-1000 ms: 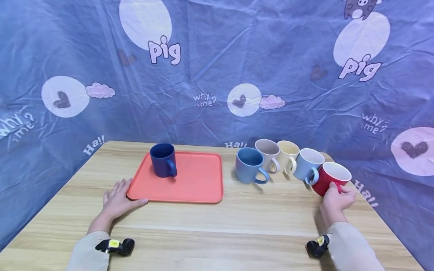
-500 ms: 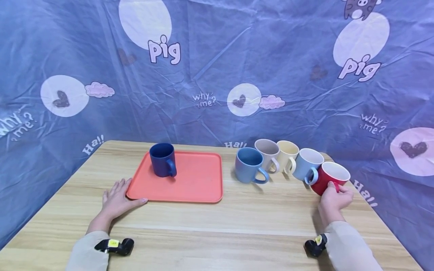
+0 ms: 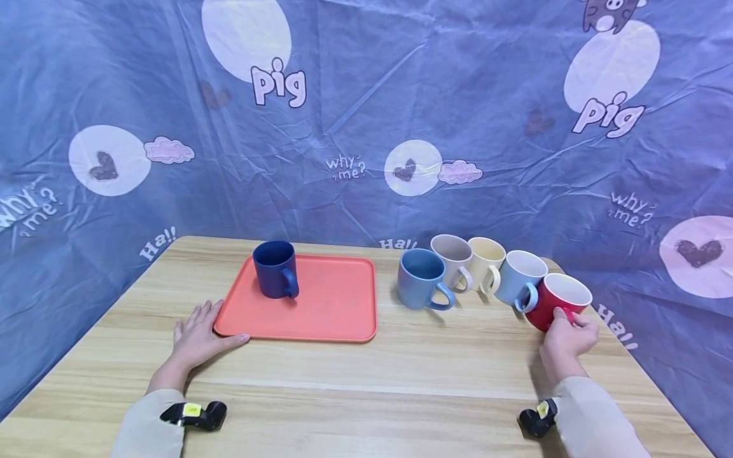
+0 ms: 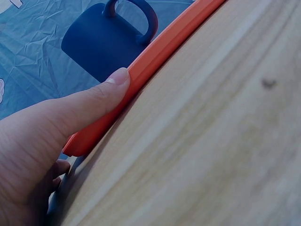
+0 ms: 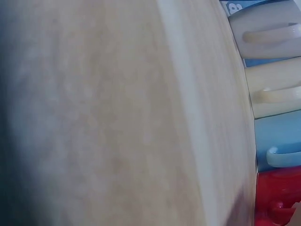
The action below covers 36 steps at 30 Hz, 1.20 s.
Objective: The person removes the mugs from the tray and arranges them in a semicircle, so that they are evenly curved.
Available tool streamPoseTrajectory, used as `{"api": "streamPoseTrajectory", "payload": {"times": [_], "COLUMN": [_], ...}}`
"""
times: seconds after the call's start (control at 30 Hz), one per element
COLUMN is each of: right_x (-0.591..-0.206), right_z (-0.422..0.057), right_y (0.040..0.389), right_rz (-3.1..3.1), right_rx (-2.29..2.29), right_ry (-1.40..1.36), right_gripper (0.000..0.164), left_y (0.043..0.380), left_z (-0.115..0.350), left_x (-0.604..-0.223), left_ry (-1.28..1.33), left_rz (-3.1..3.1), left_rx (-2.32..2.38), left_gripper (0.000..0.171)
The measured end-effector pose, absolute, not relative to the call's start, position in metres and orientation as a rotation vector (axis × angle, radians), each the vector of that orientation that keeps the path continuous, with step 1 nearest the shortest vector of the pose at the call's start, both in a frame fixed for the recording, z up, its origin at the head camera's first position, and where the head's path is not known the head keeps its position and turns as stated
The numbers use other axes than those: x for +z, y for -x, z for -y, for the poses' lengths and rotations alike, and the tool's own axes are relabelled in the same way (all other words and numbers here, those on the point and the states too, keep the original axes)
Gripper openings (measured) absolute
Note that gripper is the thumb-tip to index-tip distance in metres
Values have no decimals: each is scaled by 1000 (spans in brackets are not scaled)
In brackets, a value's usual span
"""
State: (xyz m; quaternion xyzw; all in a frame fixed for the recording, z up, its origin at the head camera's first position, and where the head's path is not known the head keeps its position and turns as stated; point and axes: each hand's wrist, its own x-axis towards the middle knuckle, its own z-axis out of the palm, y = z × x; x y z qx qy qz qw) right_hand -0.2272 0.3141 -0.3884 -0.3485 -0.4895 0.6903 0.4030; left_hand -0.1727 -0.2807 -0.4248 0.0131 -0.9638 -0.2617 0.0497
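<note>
In the head view my right hand [image 3: 569,338] pinches the handle of a red mug [image 3: 548,310] with a white inside, standing at the right end of a row of mugs. Only part of that red mug [image 5: 275,188] enters the right wrist view, with a sliver of the hand at the corner. My left hand [image 3: 197,340] lies at the near left corner of a coral-red tray [image 3: 332,312], fingers spread and thumb along its front edge. The thumb [image 4: 101,96] touches the tray rim in the left wrist view. A navy mug [image 3: 275,273] stands upright on the tray's left half.
Left of the red mug stand a light blue mug [image 3: 518,280], a cream mug [image 3: 485,257], a grey mug [image 3: 452,254] and a teal-blue mug [image 3: 420,283]. The light blue one sits close against the red. A patterned blue cloth [image 3: 355,114] hangs behind the wooden table [image 3: 366,394].
</note>
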Motion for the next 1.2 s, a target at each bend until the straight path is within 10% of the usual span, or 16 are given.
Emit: {"api": "streamPoseTrajectory", "payload": {"times": [0.87,1.2], "right_x": [-348,-330], "right_z": [-323,-325], "right_y": [220,267], "right_rz": [1632,1615], "right_rx": [1495,1585], "right_ry": [764,516], "right_gripper": [30,40], "left_y": [173,174], "left_z": [281,283], "left_x": [-426,-428], "left_ry": [-36,-19], "left_rz": [2935,2924], "left_rx": [-798,-796], "left_gripper": [106,106]}}
